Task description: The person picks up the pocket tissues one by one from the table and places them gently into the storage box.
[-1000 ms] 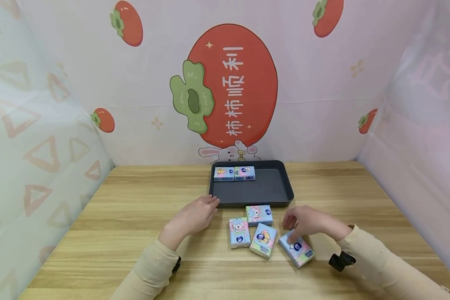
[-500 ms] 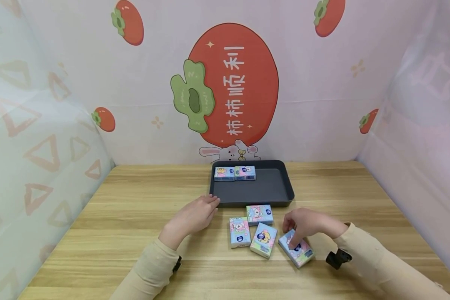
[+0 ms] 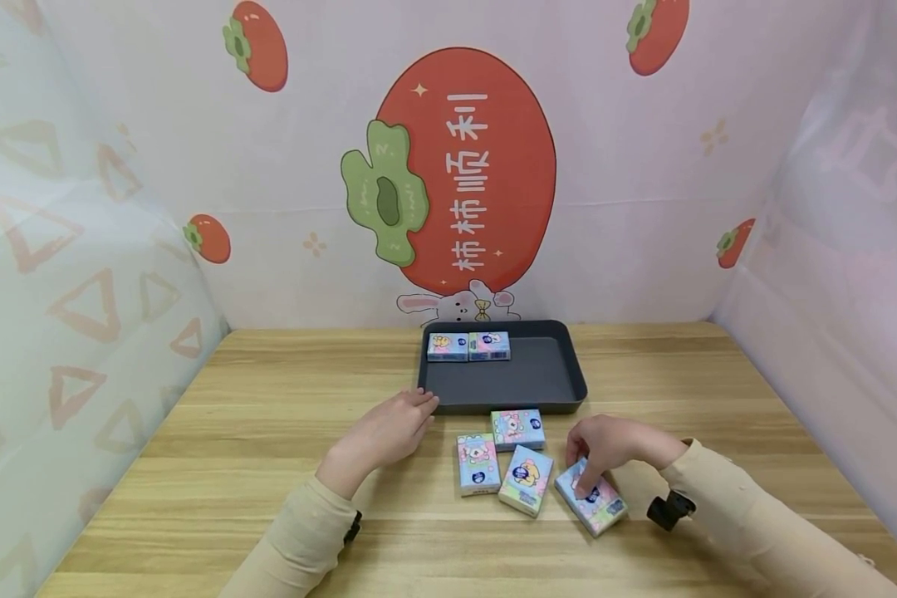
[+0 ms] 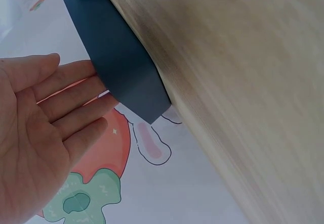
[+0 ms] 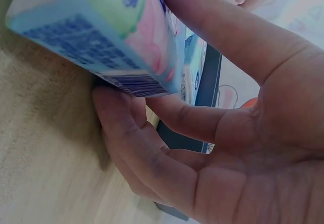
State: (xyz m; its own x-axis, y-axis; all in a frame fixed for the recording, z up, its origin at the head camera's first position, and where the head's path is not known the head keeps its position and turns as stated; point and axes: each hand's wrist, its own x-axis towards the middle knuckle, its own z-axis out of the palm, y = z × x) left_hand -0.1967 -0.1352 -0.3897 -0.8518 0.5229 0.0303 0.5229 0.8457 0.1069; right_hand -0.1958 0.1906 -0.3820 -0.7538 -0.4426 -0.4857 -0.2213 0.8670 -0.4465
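Observation:
My right hand (image 3: pixel 619 442) pinches a small pastel tissue pack (image 3: pixel 605 511), with the thumb on its printed top. In the right wrist view the other fingers curl under the barcode edge of that pack (image 5: pixel 121 47). Fingertips of my left hand (image 3: pixel 389 430) touch the near left corner of a dark grey tray (image 3: pixel 546 370); its fingers are straight. Two matching packs lie side by side along the tray's back wall: a left one (image 3: pixel 447 347) and a right one (image 3: pixel 489 345).
Three more packs lie between the hands: a left pack (image 3: pixel 477 465), a tilted middle pack (image 3: pixel 526 480) and a back pack (image 3: pixel 517 428) right at the tray's front edge. The wooden table (image 3: pixel 284 399) ends at a printed cloth backdrop (image 3: pixel 299 166), with cloth at both sides.
My right hand has shifted slightly, its thumb lying further over the pack's top. The left hand, the tray and the other packs stay put.

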